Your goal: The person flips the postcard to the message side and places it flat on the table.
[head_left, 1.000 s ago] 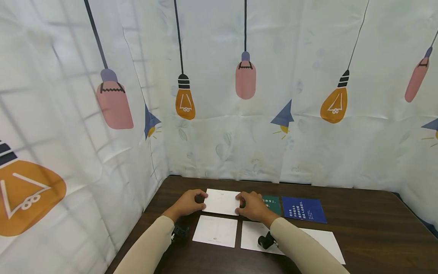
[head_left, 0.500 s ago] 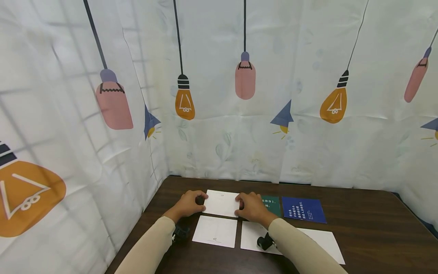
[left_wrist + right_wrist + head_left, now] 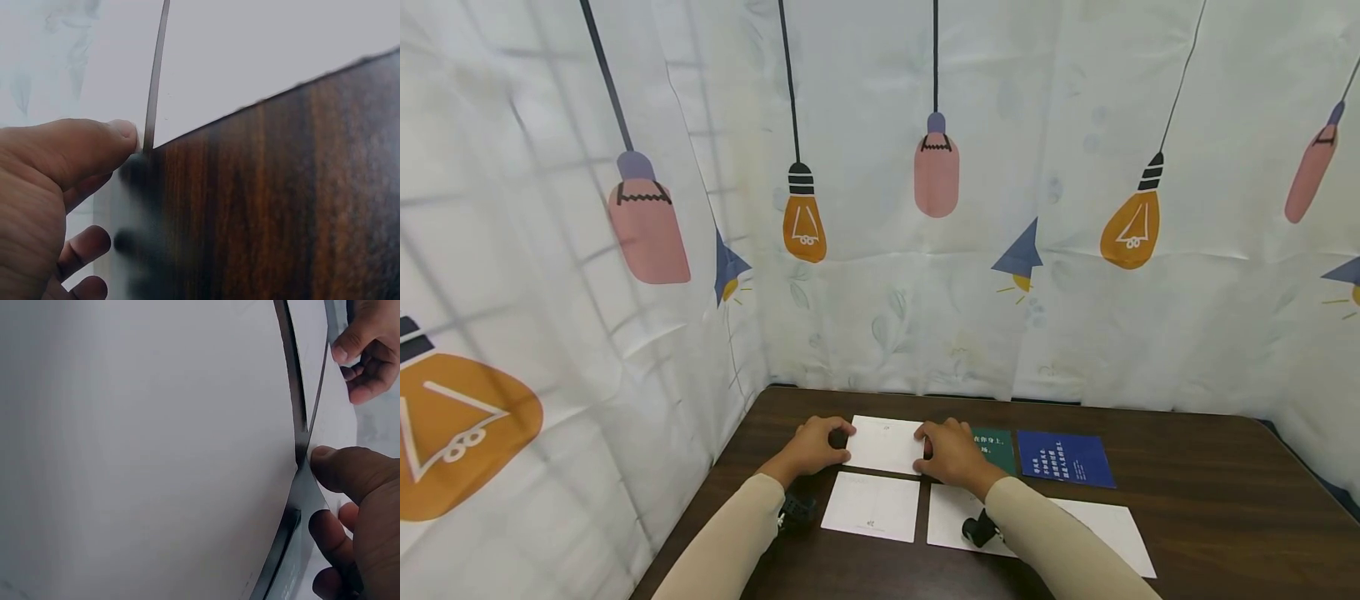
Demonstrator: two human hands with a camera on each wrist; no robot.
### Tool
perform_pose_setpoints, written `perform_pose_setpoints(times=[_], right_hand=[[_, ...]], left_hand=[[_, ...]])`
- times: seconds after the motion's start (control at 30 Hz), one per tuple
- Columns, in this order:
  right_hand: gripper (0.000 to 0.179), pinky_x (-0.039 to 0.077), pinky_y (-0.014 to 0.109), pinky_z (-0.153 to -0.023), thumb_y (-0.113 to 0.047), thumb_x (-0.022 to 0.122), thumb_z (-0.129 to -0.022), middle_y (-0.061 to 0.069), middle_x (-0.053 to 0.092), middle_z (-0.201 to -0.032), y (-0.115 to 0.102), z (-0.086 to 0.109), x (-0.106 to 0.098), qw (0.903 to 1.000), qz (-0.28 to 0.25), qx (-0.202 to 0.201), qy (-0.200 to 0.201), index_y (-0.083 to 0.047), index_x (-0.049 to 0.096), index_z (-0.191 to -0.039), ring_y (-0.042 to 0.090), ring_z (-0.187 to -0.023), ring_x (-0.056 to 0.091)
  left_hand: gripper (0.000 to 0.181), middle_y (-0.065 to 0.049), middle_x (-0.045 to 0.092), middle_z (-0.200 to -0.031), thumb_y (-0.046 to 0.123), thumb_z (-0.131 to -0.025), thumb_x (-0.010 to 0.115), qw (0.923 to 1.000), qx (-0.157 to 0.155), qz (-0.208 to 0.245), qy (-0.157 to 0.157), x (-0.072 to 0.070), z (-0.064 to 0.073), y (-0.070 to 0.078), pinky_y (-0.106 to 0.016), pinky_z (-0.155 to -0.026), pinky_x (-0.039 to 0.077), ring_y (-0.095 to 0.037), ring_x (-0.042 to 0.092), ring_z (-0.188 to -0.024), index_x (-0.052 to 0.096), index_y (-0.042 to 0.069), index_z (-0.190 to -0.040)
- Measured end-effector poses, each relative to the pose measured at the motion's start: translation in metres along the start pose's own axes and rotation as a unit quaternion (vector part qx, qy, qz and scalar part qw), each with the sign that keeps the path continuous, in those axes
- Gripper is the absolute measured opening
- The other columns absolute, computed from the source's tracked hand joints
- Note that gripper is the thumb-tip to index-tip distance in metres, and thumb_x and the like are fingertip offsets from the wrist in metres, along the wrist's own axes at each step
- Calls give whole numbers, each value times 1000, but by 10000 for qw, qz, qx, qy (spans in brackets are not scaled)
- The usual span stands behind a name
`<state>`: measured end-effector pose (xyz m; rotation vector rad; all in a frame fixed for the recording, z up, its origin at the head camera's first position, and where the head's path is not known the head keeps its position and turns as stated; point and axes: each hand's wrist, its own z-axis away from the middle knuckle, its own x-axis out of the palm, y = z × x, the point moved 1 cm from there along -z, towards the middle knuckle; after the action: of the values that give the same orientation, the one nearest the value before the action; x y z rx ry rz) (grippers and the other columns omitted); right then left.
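A white card (image 3: 886, 443) with a tiny mark near its top lies toward the back left of the table, between both hands. My left hand (image 3: 815, 443) pinches its left edge, index finger near the upper corner and thumb near the lower. On the opposite edge, my right hand (image 3: 953, 454) grips in the same way. The left wrist view has the left thumb (image 3: 103, 144) at the card's corner. In the right wrist view, the right thumb (image 3: 350, 465) presses the card's edge. A second white card (image 3: 872, 506) lies just below, a narrow strip of table separating them.
A green card (image 3: 995, 450) with white writing lies partly behind the right hand. Beside it is a blue card (image 3: 1066, 459) with white text. More white card (image 3: 1108, 525) shows under the right forearm. Printed curtains surround the dark wooden table (image 3: 1210, 492).
The held white card has shifted very slightly toward me since a second ago. Both hands keep their hold at its edges.
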<state>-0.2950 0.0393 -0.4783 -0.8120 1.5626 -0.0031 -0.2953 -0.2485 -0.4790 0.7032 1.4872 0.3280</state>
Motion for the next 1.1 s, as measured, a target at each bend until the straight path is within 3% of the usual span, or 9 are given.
perform_pose_setpoints(times=[0.13,0.4,0.83,1.1], right_hand=[[43,35,40,-84,-30,88,-82,-12,55,-77,0,-1,0,10000,71,38,-45,-13,70,-118,14,-86,48],[43,37,42,-87,-31,88,-82,-13,55,-76,0,-1,0,9998,190,-95,-5,-13,71,-117,14,-85,49],[45,37,44,-90,-30,88,-82,-9,59,-79,0,0,1,9999,122,-23,12,-11,71,-119,16,-88,51],[45,37,44,-87,-26,87,-83,-9,58,-80,7,2,-5,9999,-49,-111,108,-7,70,-121,17,-87,51]], left_hand=[[34,-8,63,-127,16,-85,84,10000,-1,-73,14,0,-1,0,-65,-101,34,-41,44,-128,74,20,-117],[34,0,66,-119,18,-85,85,9995,-8,-313,-18,1,-3,-2,-59,-92,41,-36,47,-117,73,22,-117],[35,6,69,-113,15,-84,85,9995,131,-288,32,3,-2,-3,-59,-98,36,-29,51,-116,73,16,-117],[34,8,66,-109,18,-90,80,9997,120,-217,89,0,-2,-1,-59,-101,33,-28,51,-114,71,14,-122]])
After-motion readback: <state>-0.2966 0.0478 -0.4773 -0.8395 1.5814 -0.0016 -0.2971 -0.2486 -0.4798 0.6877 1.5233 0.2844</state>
